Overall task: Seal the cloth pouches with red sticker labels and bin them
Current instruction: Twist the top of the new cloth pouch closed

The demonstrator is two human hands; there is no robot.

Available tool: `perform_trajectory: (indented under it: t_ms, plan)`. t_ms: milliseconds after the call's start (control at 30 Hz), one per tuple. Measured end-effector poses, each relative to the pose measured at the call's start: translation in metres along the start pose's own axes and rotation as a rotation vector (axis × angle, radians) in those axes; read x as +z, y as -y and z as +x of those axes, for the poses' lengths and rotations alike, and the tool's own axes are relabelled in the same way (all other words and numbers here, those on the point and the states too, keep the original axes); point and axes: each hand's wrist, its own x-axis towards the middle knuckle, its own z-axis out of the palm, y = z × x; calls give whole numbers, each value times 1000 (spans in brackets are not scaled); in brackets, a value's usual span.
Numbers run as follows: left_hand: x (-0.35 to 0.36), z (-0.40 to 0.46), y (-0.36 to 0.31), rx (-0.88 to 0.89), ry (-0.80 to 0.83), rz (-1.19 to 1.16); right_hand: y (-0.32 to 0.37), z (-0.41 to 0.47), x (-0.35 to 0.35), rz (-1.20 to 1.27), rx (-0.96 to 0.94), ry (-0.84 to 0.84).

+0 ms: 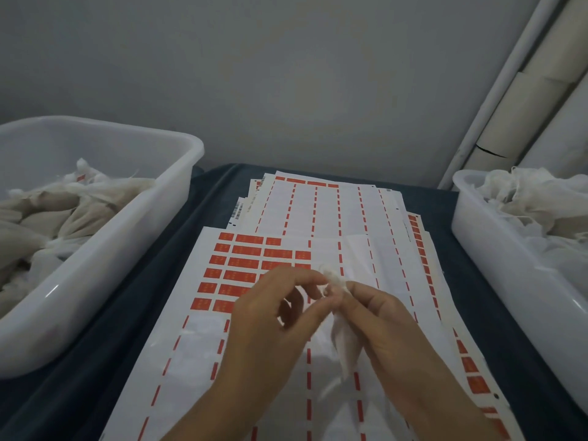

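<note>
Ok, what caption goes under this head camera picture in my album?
Both hands, left hand and right hand, hold a cloth pouch above red sticker sheets, between two white bins.

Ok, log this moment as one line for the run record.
both hands twisting pouch neck | left hand pinches top | right hand grips pouch | no label on it yet | over sticker sheet

White bin of sealed pouches point(105, 249) walls off the left, bin of loose pouches point(496, 259) the right; both rims stand above the dark tabletop point(178, 237). Btwn them lies a flat lane over the sticker sheets point(318, 211), open w/ nothing upright. Far end stops at the grey wall point(286, 90), w/ cardboard tubes point(534, 90) leaning at the right corner.
</note>
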Motion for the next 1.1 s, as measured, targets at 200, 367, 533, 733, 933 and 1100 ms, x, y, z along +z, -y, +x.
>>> perform_trajectory:
  t_ms: [200, 367, 533, 733, 933, 1100]
  plan:
    - [0, -1, 6, -79, 13, -79, -1, 0, 1, 88, -7, 19]
    - [-3, 1, 7, -79, -17, -19, 1, -1, 4, 216, 41, 52]
    - [-8, 9, 4, -340, -121, -314, 1, -3, 3, 207, 56, 68]
    - [-18, 12, 13, -515, -351, -469, 3, -7, 14, 127, 75, 160]
    - [-21, 17, 12, -600, -202, -721, -6, 16, 15, -168, 140, 114]
    - [-17, 22, 13, -570, -186, -466, 7, 57, -19, -738, -150, -53]
